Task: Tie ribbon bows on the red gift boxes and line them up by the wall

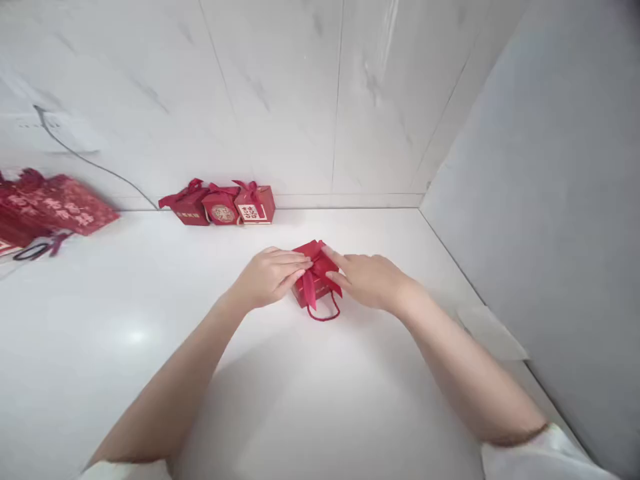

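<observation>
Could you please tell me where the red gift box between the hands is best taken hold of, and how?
Grip the red gift box low on its opposite side walls, probably, coming from left and right: the ribbon lies over the top and the cord handle loops out on the near side, so both should stay undisturbed.

The 2 arms (193,370) are stretched forward and inward, the left hand (273,275) with its fingers (293,259) close together and thumb near them, the right hand (373,280) with its index finger (335,256) and thumb apart.
</observation>
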The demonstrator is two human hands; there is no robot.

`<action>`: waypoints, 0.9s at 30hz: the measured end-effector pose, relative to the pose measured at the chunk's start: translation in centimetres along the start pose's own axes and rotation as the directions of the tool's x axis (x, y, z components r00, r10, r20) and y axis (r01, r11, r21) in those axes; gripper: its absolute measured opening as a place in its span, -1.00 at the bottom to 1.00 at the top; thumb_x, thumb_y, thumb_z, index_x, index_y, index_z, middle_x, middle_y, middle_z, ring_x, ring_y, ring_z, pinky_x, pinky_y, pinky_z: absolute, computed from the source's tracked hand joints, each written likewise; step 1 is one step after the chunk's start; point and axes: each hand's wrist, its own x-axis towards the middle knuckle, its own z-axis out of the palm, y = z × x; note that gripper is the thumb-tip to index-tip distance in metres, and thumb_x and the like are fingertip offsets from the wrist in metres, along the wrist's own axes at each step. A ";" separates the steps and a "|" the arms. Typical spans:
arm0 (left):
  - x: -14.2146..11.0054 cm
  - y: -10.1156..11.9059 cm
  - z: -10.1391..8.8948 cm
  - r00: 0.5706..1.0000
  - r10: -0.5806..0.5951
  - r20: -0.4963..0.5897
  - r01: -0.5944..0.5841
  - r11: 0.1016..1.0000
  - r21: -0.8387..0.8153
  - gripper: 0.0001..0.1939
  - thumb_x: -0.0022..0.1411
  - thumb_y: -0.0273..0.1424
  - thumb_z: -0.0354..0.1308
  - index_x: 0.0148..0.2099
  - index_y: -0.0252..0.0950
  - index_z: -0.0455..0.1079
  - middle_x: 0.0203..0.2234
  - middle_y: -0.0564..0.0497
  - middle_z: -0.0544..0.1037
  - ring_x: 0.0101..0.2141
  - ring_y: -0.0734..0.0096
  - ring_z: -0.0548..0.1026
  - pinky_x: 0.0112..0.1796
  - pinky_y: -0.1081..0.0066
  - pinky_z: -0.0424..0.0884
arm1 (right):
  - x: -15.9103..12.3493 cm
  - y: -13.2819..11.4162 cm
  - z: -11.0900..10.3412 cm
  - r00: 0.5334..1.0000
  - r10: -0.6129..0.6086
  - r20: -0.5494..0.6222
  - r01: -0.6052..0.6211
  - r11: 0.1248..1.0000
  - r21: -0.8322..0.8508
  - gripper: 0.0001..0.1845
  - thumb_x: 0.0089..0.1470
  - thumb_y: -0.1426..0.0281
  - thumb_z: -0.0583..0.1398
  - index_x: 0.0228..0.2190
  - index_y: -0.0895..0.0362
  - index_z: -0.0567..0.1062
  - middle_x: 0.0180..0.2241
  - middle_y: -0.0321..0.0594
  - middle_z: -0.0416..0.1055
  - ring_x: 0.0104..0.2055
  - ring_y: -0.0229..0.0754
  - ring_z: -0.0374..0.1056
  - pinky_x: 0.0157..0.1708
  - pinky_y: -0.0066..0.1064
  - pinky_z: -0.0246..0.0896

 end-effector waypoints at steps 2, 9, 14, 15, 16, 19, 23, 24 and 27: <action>0.0 0.0 0.2 1.000 0.005 -0.013 -0.005 1.000 0.002 -0.69 0.39 -0.42 -0.04 0.03 -0.22 0.49 -0.03 0.05 0.58 -0.01 0.35 0.54 -0.06 0.27 0.42 | 0.3 0.3 -0.2 0.997 0.024 0.068 -0.026 0.999 0.023 -0.36 0.31 0.09 -0.25 0.35 -0.08 -0.18 -0.28 -0.12 0.52 -0.37 -0.01 0.41 -0.40 -0.32 0.10; -0.1 -0.3 0.8 0.999 -0.035 -0.018 0.034 0.999 -0.041 -0.68 0.39 -0.40 -0.04 0.01 -0.19 0.51 -0.05 0.05 0.59 -0.04 0.33 0.55 -0.09 0.27 0.43 | 1.2 0.5 0.1 0.992 0.032 0.121 -0.041 0.997 0.069 -0.25 0.27 -0.05 -0.29 0.36 -0.01 -0.19 -0.43 -0.13 0.49 -0.44 -0.01 0.40 -0.43 -0.33 0.09; -0.2 -1.4 0.5 0.995 -0.090 0.050 0.099 0.974 -0.205 -0.66 0.38 -0.32 -0.01 0.12 -0.14 0.43 0.03 -0.01 0.53 0.11 0.20 0.40 0.11 0.14 0.30 | 1.9 0.8 0.5 0.998 -0.023 0.066 0.011 0.983 0.184 -0.23 0.25 -0.10 -0.25 0.34 0.00 -0.07 -0.39 -0.12 0.51 -0.40 -0.01 0.41 -0.40 -0.33 0.12; -0.3 -1.7 0.5 0.991 -0.124 0.045 0.131 0.950 -0.283 -0.60 0.34 -0.27 0.06 0.20 -0.13 0.36 0.11 -0.05 0.46 0.16 0.16 0.34 0.15 0.10 0.25 | 2.0 1.0 0.4 0.999 -0.044 0.025 0.038 0.976 0.215 -0.28 0.27 -0.08 -0.23 0.32 -0.04 -0.02 -0.33 -0.12 0.52 -0.35 -0.01 0.43 -0.38 -0.33 0.14; -0.4 -2.0 0.6 0.986 -0.163 0.043 0.167 0.911 -0.376 -0.46 0.28 -0.21 0.15 0.28 -0.12 0.24 0.19 -0.09 0.37 0.21 0.10 0.27 0.19 0.07 0.20 | 2.0 1.2 0.3 0.997 -0.068 -0.025 0.072 0.966 0.248 -0.33 0.28 -0.05 -0.21 0.30 -0.07 0.04 -0.25 -0.11 0.53 -0.30 -0.02 0.43 -0.34 -0.33 0.16; -1.2 -3.2 1.6 0.955 -0.253 0.157 0.292 0.701 -0.650 0.02 0.10 -0.15 0.33 0.43 -0.08 -0.20 0.34 -0.20 0.06 0.31 -0.02 0.06 0.22 -0.01 0.12 | 1.8 1.9 -0.2 0.980 -0.116 -0.160 0.166 0.924 0.345 -0.49 0.33 0.07 -0.14 0.19 -0.07 0.21 -0.10 -0.12 0.50 -0.16 -0.05 0.43 -0.26 -0.34 0.20; -2.6 -4.9 3.7 0.894 -0.268 0.359 0.443 0.407 -0.799 0.12 0.06 -0.19 0.36 0.44 -0.04 -0.33 0.34 -0.21 0.07 0.29 -0.04 0.14 0.19 -0.04 0.17 | 1.6 2.9 -0.1 0.975 -0.088 -0.206 0.162 0.912 0.377 -0.61 0.27 0.23 0.01 0.08 0.02 0.31 -0.06 -0.05 0.48 -0.12 -0.04 0.44 -0.27 -0.33 0.25; -2.9 -5.2 4.2 0.889 -0.274 0.366 0.449 0.367 -0.815 0.11 0.05 -0.20 0.38 0.44 -0.06 -0.27 0.33 -0.22 0.10 0.27 -0.05 0.17 0.19 -0.04 0.18 | 1.7 3.2 0.1 0.984 -0.064 -0.166 0.120 0.928 0.352 -0.61 0.22 0.25 0.07 0.07 0.05 0.33 -0.06 -0.02 0.48 -0.14 -0.01 0.45 -0.29 -0.32 0.26; -3.5 -5.5 5.3 0.870 -0.287 0.401 0.484 0.334 -0.809 -0.08 0.02 -0.23 0.40 0.35 -0.20 0.08 0.24 -0.26 0.26 0.20 -0.12 0.28 0.14 -0.03 0.26 | 2.6 3.9 1.1 0.999 0.029 0.036 -0.037 0.972 0.231 -0.60 0.04 0.30 0.23 -0.05 0.11 0.47 -0.12 0.06 0.50 -0.25 0.08 0.46 -0.40 -0.27 0.25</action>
